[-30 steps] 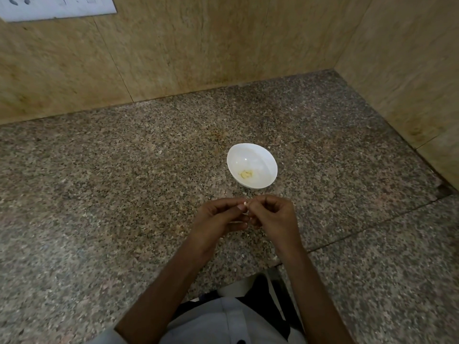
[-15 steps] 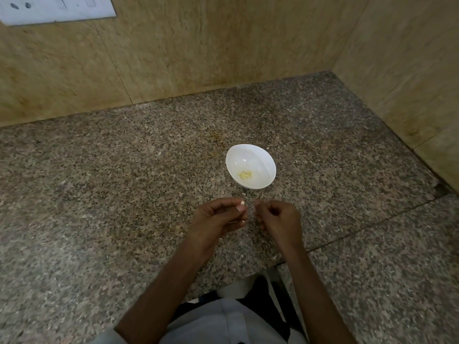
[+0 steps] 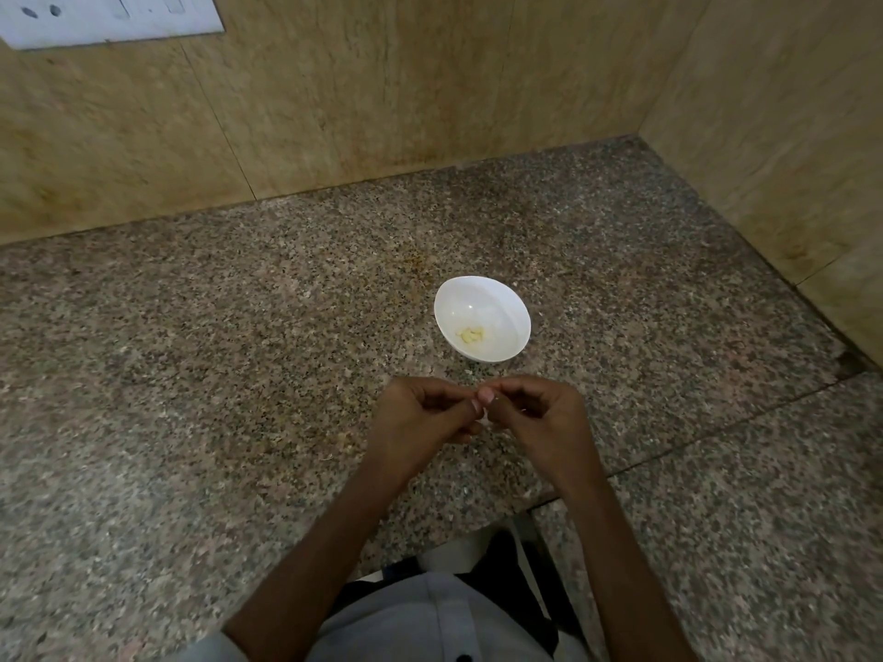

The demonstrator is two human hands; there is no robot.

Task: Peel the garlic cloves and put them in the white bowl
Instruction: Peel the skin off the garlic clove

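The speckled brown-grey granite counter (image 3: 239,375) looks polished smooth, with a dull sheen. Beige stone-look wall tiles (image 3: 382,88), from 10 to 3 o'clock, are smooth, matt and blotchy. The round white bowl (image 3: 506,298) near centre is glossy; ceramic or plastic, unclear. The white switch plate (image 3: 110,16) at 11 o'clock is smooth plastic. The pale grey shirt (image 3: 430,623) at 6 o'clock is matt cloth. The small whitish garlic clove (image 3: 483,417), pinched between the left hand (image 3: 415,422) and the right hand (image 3: 549,422), is too hidden to judge.

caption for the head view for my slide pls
Left hand and right hand pinch a garlic clove near a white bowl of peeled garlic on a granite counter.
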